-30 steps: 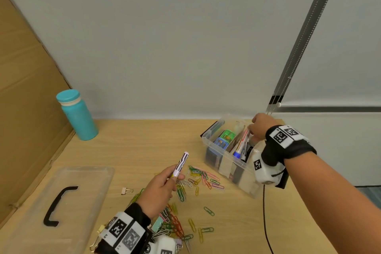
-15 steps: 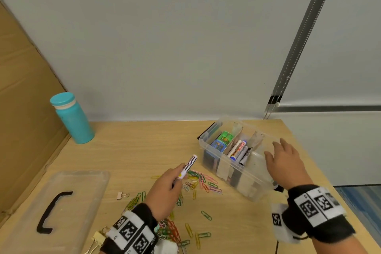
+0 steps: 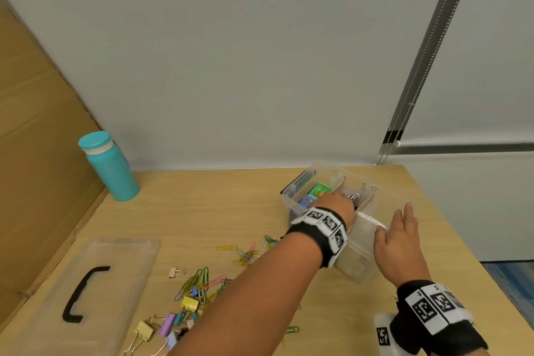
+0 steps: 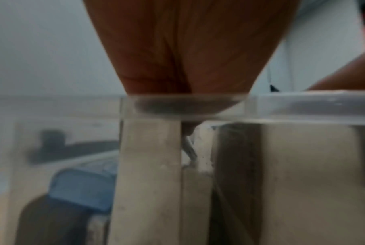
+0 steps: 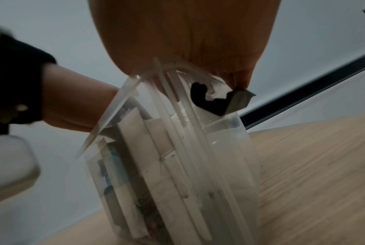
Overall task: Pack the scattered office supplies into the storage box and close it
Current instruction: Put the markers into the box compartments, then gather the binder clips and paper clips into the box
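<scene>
The clear storage box (image 3: 297,197) stands open at the right of the wooden table, with green (image 3: 320,189) and blue (image 3: 307,201) items in its left compartment. My left hand (image 3: 336,206) reaches over the near wall into the middle compartment and pinches a white pen with black marks (image 3: 353,197), whose end pokes out past the fingers. My right hand (image 3: 398,235) rests on the box's near right rim with straight fingers. The right wrist view shows the box wall (image 5: 219,157) close below the palm. Coloured paper clips (image 3: 245,256) and binder clips (image 3: 189,302) lie scattered on the table.
The clear lid (image 3: 121,263) with a black handle (image 3: 81,295) lies flat at the front left. A teal bottle (image 3: 111,167) stands at the back left beside a cardboard sheet (image 3: 34,153). The table's right edge runs just past the box.
My left hand has carried the pen from above the paper clips rightward into the box. My right hand has stayed at the box's right side, now resting on its rim.
</scene>
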`<state>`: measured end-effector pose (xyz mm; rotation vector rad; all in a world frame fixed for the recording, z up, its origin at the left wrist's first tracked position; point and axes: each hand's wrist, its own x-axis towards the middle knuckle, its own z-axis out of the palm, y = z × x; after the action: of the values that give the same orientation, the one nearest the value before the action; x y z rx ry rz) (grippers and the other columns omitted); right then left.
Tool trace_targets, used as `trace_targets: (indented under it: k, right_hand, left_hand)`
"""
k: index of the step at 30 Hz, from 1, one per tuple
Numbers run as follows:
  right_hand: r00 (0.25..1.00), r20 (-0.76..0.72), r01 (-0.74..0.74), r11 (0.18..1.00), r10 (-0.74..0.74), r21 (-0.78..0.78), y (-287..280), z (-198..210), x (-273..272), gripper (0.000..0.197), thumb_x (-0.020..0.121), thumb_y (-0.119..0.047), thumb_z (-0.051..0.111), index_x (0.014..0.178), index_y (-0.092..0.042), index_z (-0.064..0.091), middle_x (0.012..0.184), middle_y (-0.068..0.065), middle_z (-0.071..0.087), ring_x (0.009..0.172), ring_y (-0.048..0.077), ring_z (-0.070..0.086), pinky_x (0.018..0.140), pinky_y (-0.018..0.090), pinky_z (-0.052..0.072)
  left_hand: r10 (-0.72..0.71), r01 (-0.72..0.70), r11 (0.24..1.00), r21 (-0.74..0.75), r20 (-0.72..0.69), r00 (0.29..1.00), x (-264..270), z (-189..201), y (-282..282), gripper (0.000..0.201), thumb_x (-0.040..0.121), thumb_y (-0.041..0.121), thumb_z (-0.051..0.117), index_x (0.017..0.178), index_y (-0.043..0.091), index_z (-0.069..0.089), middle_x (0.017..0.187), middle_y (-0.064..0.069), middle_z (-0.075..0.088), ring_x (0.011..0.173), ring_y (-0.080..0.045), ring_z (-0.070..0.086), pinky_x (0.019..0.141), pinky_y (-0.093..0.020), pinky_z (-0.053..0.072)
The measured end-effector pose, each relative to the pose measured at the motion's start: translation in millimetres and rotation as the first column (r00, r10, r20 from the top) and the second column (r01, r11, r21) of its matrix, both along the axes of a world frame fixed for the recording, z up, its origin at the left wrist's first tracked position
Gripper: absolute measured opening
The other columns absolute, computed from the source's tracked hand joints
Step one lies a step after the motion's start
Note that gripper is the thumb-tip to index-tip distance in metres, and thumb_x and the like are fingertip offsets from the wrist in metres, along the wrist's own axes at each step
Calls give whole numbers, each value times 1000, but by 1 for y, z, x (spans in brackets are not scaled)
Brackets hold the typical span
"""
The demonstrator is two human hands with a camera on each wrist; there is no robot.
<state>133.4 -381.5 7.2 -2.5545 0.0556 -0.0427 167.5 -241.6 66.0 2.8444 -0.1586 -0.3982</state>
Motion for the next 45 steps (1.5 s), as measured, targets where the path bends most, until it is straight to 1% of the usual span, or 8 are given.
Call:
trace_targets:
  k: [4, 8, 13, 19, 25, 30, 36, 45]
  right_hand:
    - [1000, 2, 6, 1000, -6, -8, 0, -1, 2, 59, 99, -22, 32, 148, 5, 13, 160, 9, -9, 148, 25, -7, 120, 41, 10]
    - [1000, 8, 8, 1000, -8, 4, 0, -1, 2, 59, 99, -21, 32, 148, 5, 13, 160, 9, -8, 148, 27, -6, 119, 42, 10]
    - [1000, 24, 2, 1000, -2, -5, -2, -3, 3, 58, 99, -20, 32, 148, 4, 14, 160, 10, -7, 148, 28, -5, 119, 42, 9]
    - [997, 74, 16, 994, -8, -104, -5, -10, 7, 55, 97, -22, 32, 147, -2, 22, 159, 16, 3, 146, 35, 5, 119, 46, 13]
    - [972, 235, 51, 989, -18, -136, 8, 7, -9, 57, 88, -25, 28, 141, -7, 34, 154, 17, 25, 141, 43, 17, 115, 53, 17]
    - [785, 541, -313, 947, 304, -78, 75, 51, -54, 32, 92, -12, 46, 124, -12, 52, 129, 5, 50, 125, 26, 41, 106, 36, 33]
    - [703, 90, -703, 709, 705, -63, 161, 5, -96, 12, 95, -22, 48, 99, -25, 59, 97, -12, 56, 86, 4, 54, 75, 16, 42]
    - [602, -334, -788, 606, 725, -104, 193, -31, -120, 27, 87, -34, 61, 111, -25, 52, 109, -4, 47, 91, 18, 55, 74, 31, 47]
  left_hand:
    - [-65, 65, 998, 4, -29, 997, 13, -14, -2, 40, 100, 6, 32, 138, -1, 41, 144, -16, 42, 133, -28, 42, 112, -33, 29]
    - [-57, 55, 997, -54, -28, 998, 14, -17, 1, 42, 96, 4, 38, 137, 3, 42, 147, -19, 38, 121, -31, 52, 99, -36, 42]
    - [-36, 98, 950, -295, 207, 978, -24, -9, 20, 53, 89, -2, 49, 139, 17, 41, 149, -7, 36, 127, -27, 45, 105, -44, 42]
    - [158, -2, 925, -379, 381, 911, -112, -21, 101, 45, 96, 10, 41, 138, 28, 42, 140, 10, 44, 128, -5, 38, 112, -23, 30]
    - [440, -406, 880, -248, 101, 892, -175, -72, 219, 35, 97, 15, 43, 131, 23, 50, 135, 4, 50, 123, -13, 46, 104, -24, 37]
    - [494, -497, 865, -63, -62, 867, -183, -90, 275, 42, 93, 11, 47, 133, 22, 49, 136, -4, 50, 123, -21, 49, 106, -31, 38]
    - [422, -415, 905, 94, -74, 903, -167, -98, 282, 42, 90, 9, 52, 129, 25, 53, 128, -3, 49, 115, -24, 53, 100, -35, 45]
    - [370, -362, 927, 102, -72, 926, -164, -97, 286, 28, 86, 1, 50, 108, 17, 57, 115, -7, 51, 99, -27, 58, 88, -34, 48]
